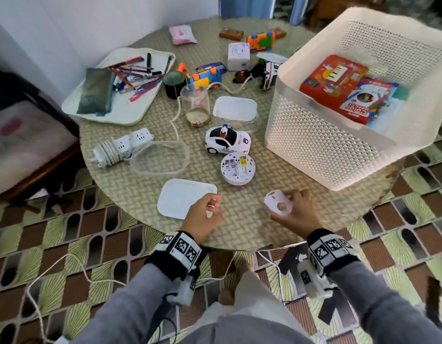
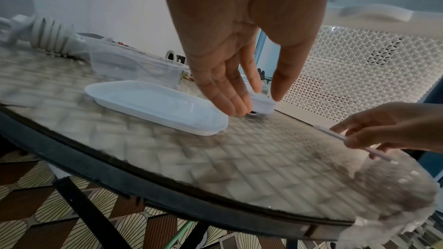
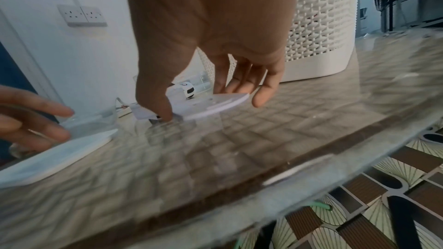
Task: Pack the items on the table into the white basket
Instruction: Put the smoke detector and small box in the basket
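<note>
The white basket [image 1: 314, 135] stands at the table's right, with a red box [image 1: 331, 78] and a colour pencil box [image 1: 368, 103] inside. My right hand [image 1: 293, 207] pinches a thin round white plate [image 1: 277, 203] with holes, just above the table's near edge; the right wrist view shows that plate [image 3: 210, 107] between thumb and fingers. A round white smoke detector [image 1: 237, 168] lies upside down beyond it. My left hand [image 1: 210, 207] hovers empty with relaxed fingers over the right end of a flat white lid [image 1: 180, 197].
Beyond the hands are a police toy car [image 1: 227, 140], a clear tub [image 1: 160, 157], a power strip [image 1: 123, 147], a glass jar [image 1: 196, 105], a lidded container [image 1: 235, 109], a tray of pens [image 1: 120, 105] and several toys at the back.
</note>
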`<action>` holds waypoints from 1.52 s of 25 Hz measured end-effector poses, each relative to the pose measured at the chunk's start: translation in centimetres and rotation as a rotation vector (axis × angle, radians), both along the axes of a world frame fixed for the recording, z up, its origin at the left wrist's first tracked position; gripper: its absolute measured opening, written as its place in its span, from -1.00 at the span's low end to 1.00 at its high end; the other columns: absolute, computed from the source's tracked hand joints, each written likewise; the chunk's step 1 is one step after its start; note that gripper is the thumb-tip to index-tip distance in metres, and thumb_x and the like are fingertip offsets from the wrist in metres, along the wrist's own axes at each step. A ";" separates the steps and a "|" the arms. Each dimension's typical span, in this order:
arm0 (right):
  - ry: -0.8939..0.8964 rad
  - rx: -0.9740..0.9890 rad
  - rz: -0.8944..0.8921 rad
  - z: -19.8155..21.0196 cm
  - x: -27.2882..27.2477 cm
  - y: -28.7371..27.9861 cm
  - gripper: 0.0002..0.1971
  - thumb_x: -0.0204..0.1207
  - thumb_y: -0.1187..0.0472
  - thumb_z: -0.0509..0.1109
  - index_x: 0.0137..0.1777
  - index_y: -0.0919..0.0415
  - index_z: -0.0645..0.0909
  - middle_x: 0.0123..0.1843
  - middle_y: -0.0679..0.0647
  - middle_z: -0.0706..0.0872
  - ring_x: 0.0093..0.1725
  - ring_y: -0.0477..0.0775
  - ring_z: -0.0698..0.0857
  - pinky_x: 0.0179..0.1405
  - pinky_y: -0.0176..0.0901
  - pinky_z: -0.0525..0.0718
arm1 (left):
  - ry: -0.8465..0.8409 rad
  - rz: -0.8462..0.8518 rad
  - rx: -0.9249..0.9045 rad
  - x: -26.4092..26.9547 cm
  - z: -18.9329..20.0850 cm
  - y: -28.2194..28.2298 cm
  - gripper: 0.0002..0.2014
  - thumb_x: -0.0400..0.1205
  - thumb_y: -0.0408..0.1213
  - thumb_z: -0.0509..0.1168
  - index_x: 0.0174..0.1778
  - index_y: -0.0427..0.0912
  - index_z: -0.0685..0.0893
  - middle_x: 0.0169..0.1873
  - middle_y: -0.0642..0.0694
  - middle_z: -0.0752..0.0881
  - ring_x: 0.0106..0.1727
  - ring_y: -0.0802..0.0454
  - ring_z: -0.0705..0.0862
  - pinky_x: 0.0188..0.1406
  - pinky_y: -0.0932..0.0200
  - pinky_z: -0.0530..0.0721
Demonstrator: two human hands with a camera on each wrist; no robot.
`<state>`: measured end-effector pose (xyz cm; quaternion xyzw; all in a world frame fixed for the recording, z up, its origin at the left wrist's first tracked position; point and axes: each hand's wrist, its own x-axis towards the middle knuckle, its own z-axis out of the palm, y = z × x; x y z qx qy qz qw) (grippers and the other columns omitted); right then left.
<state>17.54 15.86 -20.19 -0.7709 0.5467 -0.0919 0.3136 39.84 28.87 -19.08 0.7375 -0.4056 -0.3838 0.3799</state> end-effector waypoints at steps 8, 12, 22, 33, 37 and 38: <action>-0.217 0.011 0.026 0.8 2.5 -2.4 -0.34 0.34 0.10 0.60 0.35 0.27 0.38 0.24 0.05 0.48 0.31 0.10 0.48 0.30 0.01 0.48 | 0.083 0.116 -0.013 1.3 -0.5 -5.8 -0.17 0.35 -0.38 0.61 0.51 -0.19 0.34 0.19 -0.04 0.50 0.19 0.05 0.51 -0.05 0.54 0.48; -0.281 0.035 0.078 0.9 3.3 -4.6 -0.38 0.33 0.07 0.62 0.29 0.22 0.40 0.19 0.00 0.47 0.26 0.08 0.52 0.22 -0.03 0.52 | 0.109 0.162 0.008 1.8 -2.2 -8.8 0.18 0.05 -0.12 0.68 0.58 -0.11 0.23 0.42 -0.10 0.44 0.36 0.00 0.51 0.24 0.19 0.59; -0.312 0.069 0.163 1.1 4.5 -8.0 -0.37 0.29 -0.06 0.62 0.32 0.08 0.50 0.20 0.03 0.51 0.16 -0.11 0.48 0.08 -0.39 0.43 | -0.045 0.156 -0.029 1.6 -3.3 -11.0 -0.01 -0.13 0.11 0.68 0.24 0.08 0.45 0.16 0.08 0.66 0.21 0.12 0.64 0.21 0.09 0.63; -0.448 -0.047 0.235 5.1 9.6 -8.4 -0.35 0.27 0.02 0.65 0.35 0.15 0.54 0.17 -0.07 0.58 0.20 -0.08 0.56 0.09 -0.35 0.47 | 0.097 0.029 -0.183 3.4 2.7 -8.3 -0.16 0.12 -0.32 0.72 0.27 0.02 0.44 0.19 0.17 0.61 0.10 0.32 0.62 -0.09 0.44 0.61; -0.570 -0.071 0.304 7.9 12.2 -7.2 -0.35 0.23 -0.04 0.67 0.29 0.11 0.57 0.21 -0.04 0.62 0.23 -0.07 0.61 0.14 -0.21 0.61 | 0.086 0.006 -0.280 5.6 6.2 -7.9 -0.16 0.14 -0.35 0.71 0.27 0.09 0.45 0.14 0.25 0.65 0.08 0.23 0.68 -0.09 0.38 0.63; -0.578 -0.099 0.342 8.6 12.9 -7.0 -0.35 0.21 -0.09 0.65 0.28 0.10 0.58 0.21 -0.02 0.62 0.23 -0.08 0.60 0.14 -0.22 0.61 | 0.096 -0.005 -0.298 6.1 6.9 -7.8 -0.15 0.14 -0.36 0.72 0.29 0.04 0.45 0.13 0.25 0.66 0.08 0.19 0.70 -0.05 0.33 0.66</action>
